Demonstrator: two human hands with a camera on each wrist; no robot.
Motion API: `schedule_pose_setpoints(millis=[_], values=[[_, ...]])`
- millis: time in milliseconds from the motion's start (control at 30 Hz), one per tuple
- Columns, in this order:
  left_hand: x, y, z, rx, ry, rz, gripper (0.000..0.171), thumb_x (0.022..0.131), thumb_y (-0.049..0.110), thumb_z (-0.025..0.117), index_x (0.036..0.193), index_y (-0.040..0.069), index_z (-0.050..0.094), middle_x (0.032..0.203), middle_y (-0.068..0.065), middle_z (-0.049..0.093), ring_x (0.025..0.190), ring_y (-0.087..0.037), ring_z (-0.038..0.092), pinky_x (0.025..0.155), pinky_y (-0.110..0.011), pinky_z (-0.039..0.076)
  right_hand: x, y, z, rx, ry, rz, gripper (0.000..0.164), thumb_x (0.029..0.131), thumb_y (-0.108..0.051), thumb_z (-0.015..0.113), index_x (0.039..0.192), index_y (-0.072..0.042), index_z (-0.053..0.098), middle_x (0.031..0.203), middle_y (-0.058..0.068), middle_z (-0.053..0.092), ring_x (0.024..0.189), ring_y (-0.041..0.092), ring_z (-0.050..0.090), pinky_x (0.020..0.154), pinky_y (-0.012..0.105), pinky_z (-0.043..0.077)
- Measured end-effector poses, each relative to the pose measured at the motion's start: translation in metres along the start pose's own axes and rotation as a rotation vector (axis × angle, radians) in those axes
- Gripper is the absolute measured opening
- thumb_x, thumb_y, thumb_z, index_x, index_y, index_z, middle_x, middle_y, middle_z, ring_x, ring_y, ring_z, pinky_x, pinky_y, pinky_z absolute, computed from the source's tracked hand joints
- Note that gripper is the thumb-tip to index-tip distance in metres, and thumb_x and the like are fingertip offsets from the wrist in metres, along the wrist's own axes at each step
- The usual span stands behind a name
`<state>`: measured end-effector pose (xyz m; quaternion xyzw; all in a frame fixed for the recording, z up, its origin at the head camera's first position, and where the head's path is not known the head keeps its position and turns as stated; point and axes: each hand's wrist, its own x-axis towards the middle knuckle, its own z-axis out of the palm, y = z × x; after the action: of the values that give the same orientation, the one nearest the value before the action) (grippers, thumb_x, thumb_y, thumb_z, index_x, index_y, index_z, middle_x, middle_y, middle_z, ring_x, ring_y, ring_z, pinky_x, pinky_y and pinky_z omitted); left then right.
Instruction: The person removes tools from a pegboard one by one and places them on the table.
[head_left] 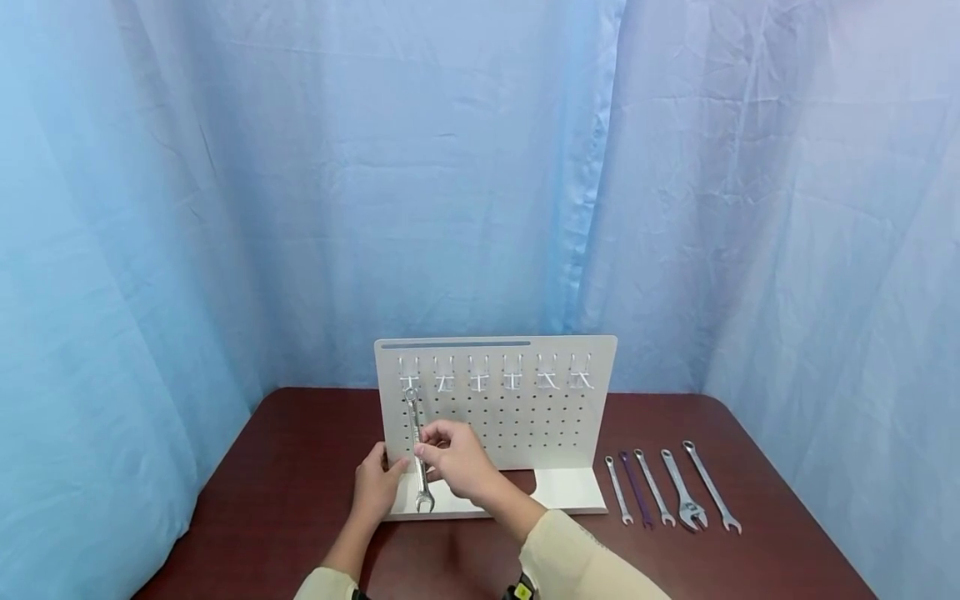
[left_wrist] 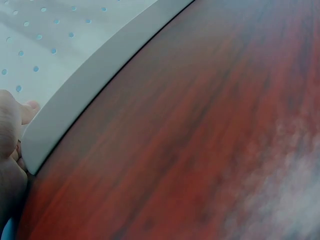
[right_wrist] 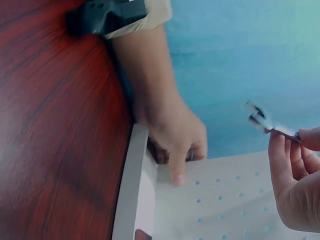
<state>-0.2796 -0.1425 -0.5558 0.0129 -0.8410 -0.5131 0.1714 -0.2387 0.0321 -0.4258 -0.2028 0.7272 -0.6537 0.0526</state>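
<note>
A white pegboard stand stands upright on the table, with a row of several white hooks along its top. My right hand pinches a silver combination wrench by its shaft, in front of the board's left side. The wrench's ring end points up at the leftmost hook; whether it is on the hook I cannot tell. Its open end hangs down. My left hand grips the board's lower left edge, thumb in front and fingers behind, as the right wrist view shows on the left hand.
To the right of the stand lie several wrenches in a row: a small silver one, a purple one, another silver one, an adjustable wrench and a long one. Blue curtains surround the dark red table.
</note>
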Motion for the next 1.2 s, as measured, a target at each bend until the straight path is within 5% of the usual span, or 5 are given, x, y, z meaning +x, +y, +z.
schedule_pose_setpoints(millis=[167, 367, 533, 933, 1200], values=[[0.001, 0.002, 0.000, 0.008, -0.002, -0.002, 0.021, 0.092, 0.004, 0.072, 0.110, -0.002, 0.064, 0.101, -0.020, 0.071, 0.085, -0.024, 0.063, 0.069, -0.037, 0.050, -0.005, -0.013, -0.002, 0.093, -0.027, 0.027, 0.009, 0.095, 0.000, 0.063, 0.092, 0.007, 0.060, 0.083, 0.005, 0.057, 0.078, 0.015, 0.060, 0.064, 0.036, 0.059], [0.000, 0.000, -0.001, -0.011, 0.014, 0.007, 0.023, 0.091, 0.005, 0.074, 0.110, -0.002, 0.064, 0.100, -0.021, 0.071, 0.085, -0.026, 0.065, 0.069, -0.037, 0.051, -0.016, -0.026, -0.009, 0.132, -0.063, 0.052, 0.010, 0.094, -0.004, 0.064, 0.094, 0.006, 0.061, 0.083, 0.005, 0.059, 0.067, 0.017, 0.064, 0.048, 0.026, 0.048], [0.000, -0.001, -0.001, -0.010, 0.009, -0.017, 0.023, 0.092, 0.006, 0.073, 0.112, -0.002, 0.064, 0.105, -0.021, 0.071, 0.090, -0.026, 0.065, 0.072, -0.039, 0.051, -0.029, -0.032, -0.023, 0.149, -0.079, 0.078, 0.014, 0.094, -0.004, 0.065, 0.097, 0.009, 0.060, 0.082, 0.004, 0.059, 0.065, 0.016, 0.059, 0.054, 0.027, 0.051], [0.000, 0.000, 0.003, -0.027, 0.004, -0.014, 0.023, 0.093, 0.008, 0.073, 0.113, 0.001, 0.064, 0.107, -0.018, 0.070, 0.093, -0.026, 0.064, 0.073, -0.039, 0.051, -0.071, -0.026, -0.111, 0.040, -0.039, 0.051, 0.023, 0.094, -0.007, 0.065, 0.098, 0.014, 0.058, 0.082, 0.006, 0.058, 0.070, 0.015, 0.059, 0.062, 0.034, 0.057], [0.000, -0.001, 0.002, -0.029, 0.005, -0.021, 0.023, 0.093, 0.008, 0.073, 0.113, 0.000, 0.063, 0.106, -0.018, 0.070, 0.088, -0.024, 0.062, 0.070, -0.037, 0.050, -0.089, -0.014, -0.161, -0.018, 0.054, 0.132, 0.022, 0.096, -0.006, 0.062, 0.100, 0.014, 0.056, 0.086, 0.007, 0.056, 0.076, 0.015, 0.056, 0.066, 0.039, 0.057]])
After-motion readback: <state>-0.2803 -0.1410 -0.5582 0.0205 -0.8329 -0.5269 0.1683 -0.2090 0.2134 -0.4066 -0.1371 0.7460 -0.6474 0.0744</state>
